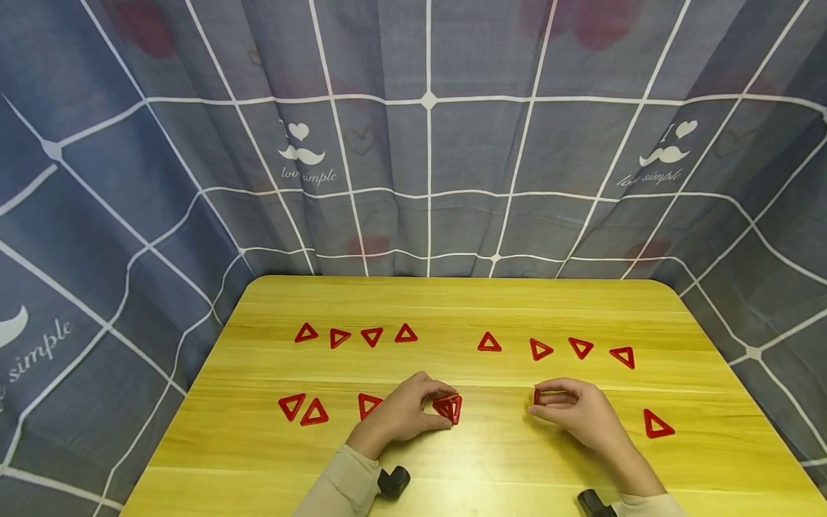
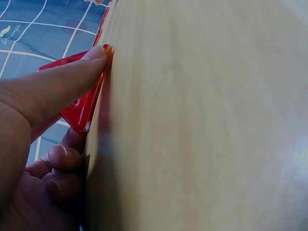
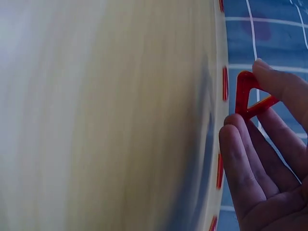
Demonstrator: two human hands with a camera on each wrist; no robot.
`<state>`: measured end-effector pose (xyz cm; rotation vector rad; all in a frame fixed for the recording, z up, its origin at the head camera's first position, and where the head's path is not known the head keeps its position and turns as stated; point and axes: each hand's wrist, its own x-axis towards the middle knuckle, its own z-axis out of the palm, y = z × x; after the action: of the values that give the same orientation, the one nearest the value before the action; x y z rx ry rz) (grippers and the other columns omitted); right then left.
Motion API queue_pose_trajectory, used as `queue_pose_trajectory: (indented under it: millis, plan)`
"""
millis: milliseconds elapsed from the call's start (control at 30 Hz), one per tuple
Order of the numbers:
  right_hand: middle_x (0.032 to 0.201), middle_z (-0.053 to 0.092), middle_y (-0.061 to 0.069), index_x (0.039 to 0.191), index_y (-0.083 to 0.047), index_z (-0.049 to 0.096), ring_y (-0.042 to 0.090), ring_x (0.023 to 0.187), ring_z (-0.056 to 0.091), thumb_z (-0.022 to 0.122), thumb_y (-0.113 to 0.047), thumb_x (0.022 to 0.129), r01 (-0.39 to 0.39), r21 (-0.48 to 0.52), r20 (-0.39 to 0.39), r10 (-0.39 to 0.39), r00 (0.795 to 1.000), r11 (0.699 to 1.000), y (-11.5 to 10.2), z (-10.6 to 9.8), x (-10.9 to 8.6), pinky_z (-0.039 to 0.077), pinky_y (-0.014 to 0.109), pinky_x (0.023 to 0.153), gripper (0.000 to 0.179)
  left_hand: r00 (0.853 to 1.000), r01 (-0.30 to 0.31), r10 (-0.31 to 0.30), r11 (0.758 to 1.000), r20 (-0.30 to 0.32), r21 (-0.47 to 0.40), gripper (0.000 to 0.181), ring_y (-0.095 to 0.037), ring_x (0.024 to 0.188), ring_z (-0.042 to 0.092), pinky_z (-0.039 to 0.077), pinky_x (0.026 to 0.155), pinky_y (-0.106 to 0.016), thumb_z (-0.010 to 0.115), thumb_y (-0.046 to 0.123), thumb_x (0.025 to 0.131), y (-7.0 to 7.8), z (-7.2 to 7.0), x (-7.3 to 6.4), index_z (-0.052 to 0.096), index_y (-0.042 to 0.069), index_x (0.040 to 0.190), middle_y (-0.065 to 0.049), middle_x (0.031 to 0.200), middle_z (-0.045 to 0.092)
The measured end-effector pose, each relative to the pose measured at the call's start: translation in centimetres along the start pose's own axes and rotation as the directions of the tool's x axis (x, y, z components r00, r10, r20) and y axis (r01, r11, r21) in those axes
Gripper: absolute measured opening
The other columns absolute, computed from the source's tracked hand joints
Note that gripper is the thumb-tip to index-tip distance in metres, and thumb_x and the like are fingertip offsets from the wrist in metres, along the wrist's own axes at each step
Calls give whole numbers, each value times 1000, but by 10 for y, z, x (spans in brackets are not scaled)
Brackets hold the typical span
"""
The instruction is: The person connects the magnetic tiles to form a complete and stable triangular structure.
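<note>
Near the middle of the table, my left hand (image 1: 403, 412) holds a small cluster of red triangular frames (image 1: 447, 408) between thumb and fingers. Seen from the left wrist, these red frames (image 2: 82, 114) lean together at an angle low over the wooden surface, partly covered by the thumb. Off to the right, my right hand (image 1: 584, 415) pinches one red triangle (image 1: 537, 397), held edge-on just above the table. In the right wrist view this triangle (image 3: 242, 94) shows its hollow centre, with the thumb on top and fingers underneath.
Several red triangles (image 1: 306, 338) lie in a row at the back left, and several more (image 1: 489, 349) at the back right. Others (image 1: 314, 422) lie left of my left hand. One triangle (image 1: 659, 434) rests at the far right. A grey checked curtain (image 1: 465, 158) surrounds the wooden table (image 1: 491, 459).
</note>
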<state>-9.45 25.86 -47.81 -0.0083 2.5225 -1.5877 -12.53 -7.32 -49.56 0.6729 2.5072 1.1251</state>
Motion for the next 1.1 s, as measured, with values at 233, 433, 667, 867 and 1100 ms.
queue_pose_trajectory:
  millis: [233, 433, 667, 867, 1100]
  plan:
    - [97, 74, 7, 112, -1, 74, 19, 88, 72, 89, -21, 78, 21, 13, 71, -22, 997, 1000, -8, 31, 8, 56, 28, 73, 43, 1000, 1, -1, 1000, -1, -5, 47, -9, 77, 47, 42, 69, -28, 83, 33, 85, 1, -1, 0, 69, 24, 128, 10, 101, 52]
    - [99, 73, 8, 108, -1, 75, 18, 86, 71, 90, -17, 77, 83, 6, 89, -83, 993, 997, -18, 54, 14, 56, 27, 71, 38, 1000, 4, -4, 1000, -5, 1, 46, -10, 78, 48, 43, 70, -28, 83, 34, 85, 2, -1, 0, 69, 24, 128, 9, 99, 51]
    - [99, 72, 6, 106, -1, 75, 18, 83, 70, 89, -13, 77, 151, -13, 155, -147, 977, 988, -26, 75, 18, 57, 27, 68, 34, 1000, 1, -1, 1000, -8, 26, 46, -9, 78, 47, 43, 70, -27, 82, 34, 86, 2, -1, 0, 69, 23, 129, 9, 98, 51]
    - [98, 72, 6, 105, -1, 75, 17, 81, 70, 89, -13, 77, 164, -13, 163, -160, 974, 986, -33, 89, 22, 57, 27, 65, 33, 1000, -4, 4, 1000, -9, 30, 45, -8, 78, 47, 43, 70, -27, 81, 34, 87, 2, -1, -1, 69, 23, 129, 9, 99, 51]
    - [98, 72, 7, 104, -3, 75, 16, 80, 70, 88, -12, 78, 183, -42, 176, -173, 969, 982, -40, 98, 24, 56, 26, 64, 30, 1000, -16, 17, 1000, -21, 26, 41, -9, 79, 49, 44, 71, -26, 81, 32, 87, 2, -2, 0, 70, 22, 126, 10, 100, 53]
